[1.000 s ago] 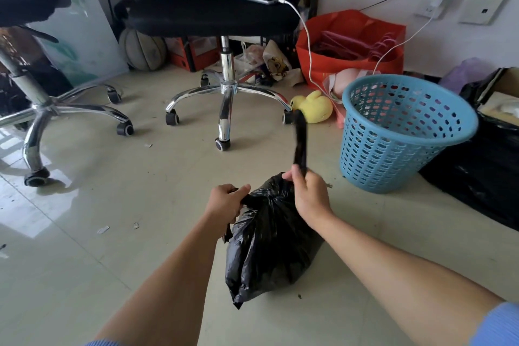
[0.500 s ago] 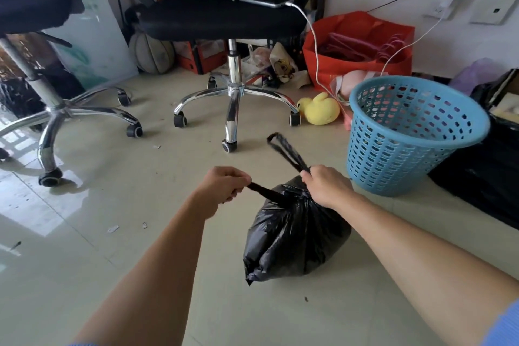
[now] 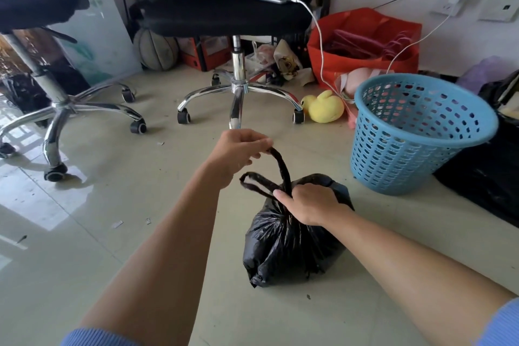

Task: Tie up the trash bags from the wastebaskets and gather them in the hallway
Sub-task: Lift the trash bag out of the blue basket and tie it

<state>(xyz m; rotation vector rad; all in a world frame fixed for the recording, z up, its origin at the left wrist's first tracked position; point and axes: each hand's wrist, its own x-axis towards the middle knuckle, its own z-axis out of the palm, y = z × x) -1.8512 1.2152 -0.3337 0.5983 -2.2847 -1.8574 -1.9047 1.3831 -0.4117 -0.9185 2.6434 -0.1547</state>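
Observation:
A small black trash bag [image 3: 289, 250] sits on the pale floor in front of me, its top gathered into two twisted strips. My left hand [image 3: 238, 150] pinches the end of one strip and holds it up and away from the bag. My right hand [image 3: 309, 203] grips the gathered neck of the bag, where both strips meet. The other strip forms a small loop to the left of my right hand. A blue perforated wastebasket [image 3: 415, 132] stands just right of the bag with no liner in it.
Two office chairs with chrome wheeled bases [image 3: 238, 95] [image 3: 60, 109] stand ahead and to the left. A yellow plush duck [image 3: 323, 107], a red bag [image 3: 365, 45] and clutter line the wall. A larger black bag [image 3: 483, 185] lies at the right. A charging cable [image 3: 320, 45] hangs from the chair.
My left hand rose and moved forward, drawing its strip up. My right hand dropped its strip and closed on the bag's neck. The view shifted a little left.

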